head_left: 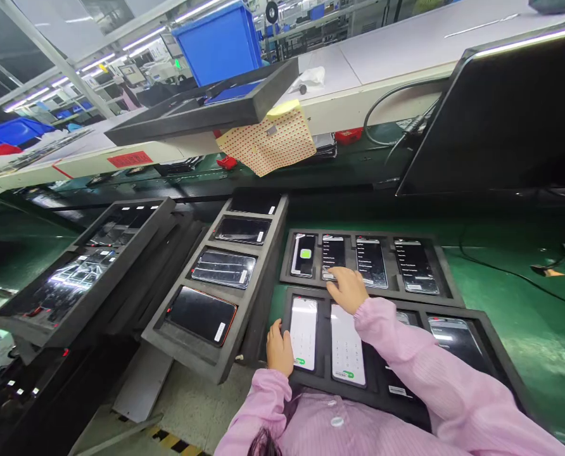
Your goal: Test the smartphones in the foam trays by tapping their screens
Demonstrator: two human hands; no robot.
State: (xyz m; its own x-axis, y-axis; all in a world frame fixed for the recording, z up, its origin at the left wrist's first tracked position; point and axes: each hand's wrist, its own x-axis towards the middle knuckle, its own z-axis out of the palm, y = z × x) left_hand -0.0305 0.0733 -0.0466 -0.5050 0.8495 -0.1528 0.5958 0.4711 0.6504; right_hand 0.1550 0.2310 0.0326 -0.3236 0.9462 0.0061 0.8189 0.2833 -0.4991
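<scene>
My left hand (279,348) rests on the left edge of the near black foam tray (306,379), thumb and fingers apart, beside a phone (304,329) with a white keypad screen. A second phone (347,351) with a similar white screen lies to its right. My right hand (348,289) reaches over the far foam tray (306,283). Its fingers stretch to the lower screen of a phone (333,250) showing a dark menu list; some fingers are hidden. Two more menu-screen phones (371,263) (416,266) lie right of it, and a phone with a green icon (304,254) lies left.
On the left stand a tilted foam tray (194,351) of dark-screen phones and another tray stack (73,278). A black monitor (501,120) is at the right. Behind, a shelf (339,101) carries a foam tray (244,111) and a blue bin (218,44). Cables (515,278) cross the green mat.
</scene>
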